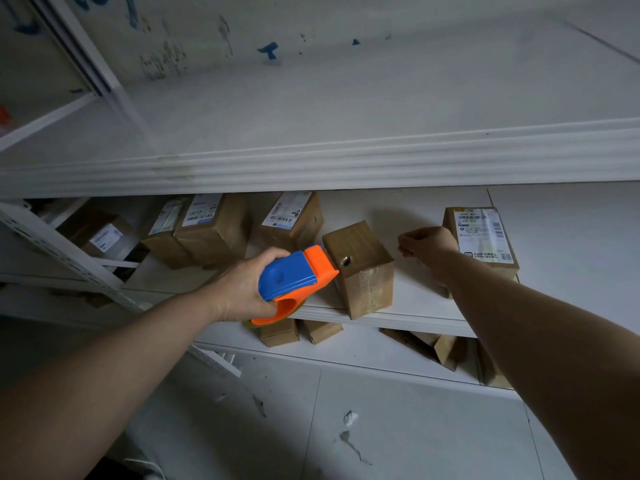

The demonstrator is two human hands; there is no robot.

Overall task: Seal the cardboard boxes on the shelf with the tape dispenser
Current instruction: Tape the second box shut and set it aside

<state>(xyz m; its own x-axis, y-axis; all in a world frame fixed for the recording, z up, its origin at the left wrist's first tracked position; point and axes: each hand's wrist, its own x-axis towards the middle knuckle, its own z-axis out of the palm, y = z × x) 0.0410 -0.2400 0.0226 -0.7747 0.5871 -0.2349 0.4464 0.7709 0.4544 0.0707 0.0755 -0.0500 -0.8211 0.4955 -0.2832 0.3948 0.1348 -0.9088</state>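
My left hand (242, 285) grips a blue and orange tape dispenser (294, 278). Its orange nose touches the left top edge of a small cardboard box (363, 268) that stands at the front edge of the middle shelf (398, 317). Shiny tape runs down the box's front face. My right hand (426, 245) hovers over the shelf just right of this box, fingers curled, holding nothing I can see. Behind my right wrist stands a labelled box (485, 237).
Several labelled cardboard boxes (214, 226) stand further back on the same shelf, to the left. More small boxes (322, 330) sit on the lower shelf. The upper shelf's white rim (346, 161) overhangs the work area. A white perforated upright (62, 251) runs at left.
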